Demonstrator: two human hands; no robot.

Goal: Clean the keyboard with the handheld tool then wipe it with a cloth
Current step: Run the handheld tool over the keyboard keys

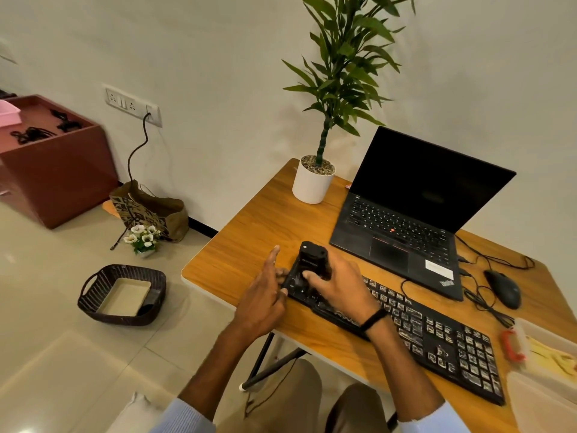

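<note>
Desk: open black laptop, screen dark; white potted plant beside it; black mouse at right.
Floor: wicker basket, paper bag, small flowers.

Wood-grain table, black plastic keyboard, glossy floor.

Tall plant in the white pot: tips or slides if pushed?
Likely top-heavy: the plant rises far above its narrow pot, so a high push may tip it. Pebbles in the pot suggest ballast; a low push probably slides it on the smooth table. Leaves look floppy, a poor grip.
</note>
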